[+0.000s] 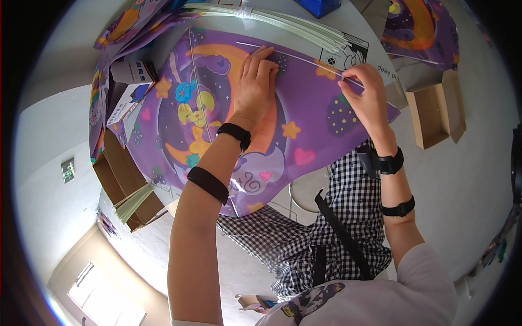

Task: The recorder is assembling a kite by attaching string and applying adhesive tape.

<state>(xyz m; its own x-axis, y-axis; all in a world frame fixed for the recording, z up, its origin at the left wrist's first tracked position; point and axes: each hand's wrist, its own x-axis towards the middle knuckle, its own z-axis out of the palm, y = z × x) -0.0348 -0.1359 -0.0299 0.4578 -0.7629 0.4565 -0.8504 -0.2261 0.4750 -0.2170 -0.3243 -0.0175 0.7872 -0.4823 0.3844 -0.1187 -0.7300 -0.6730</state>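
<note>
A purple printed sheet (310, 122), kite-like, with a cartoon animal, an orange moon, stars and hearts, lies across the table and hangs over its near edge. My left hand (254, 81) rests on it palm down, fingers stretched, close to the far edge. Along that edge runs a thin white rod (293, 57). My right hand (367, 95) pinches this rod between thumb and fingertips toward its right end. Another thin rod (205, 114) crosses the sheet from the far edge to the near one, passing left of my left hand.
Beyond the sheet lies a banded bundle of pale rods (293, 24) on the white table. More printed sheets (122, 46) are piled at left, beside a small printed box (130, 89) and a cardboard box (122, 179) with rods. An open carton (435, 114) is at right.
</note>
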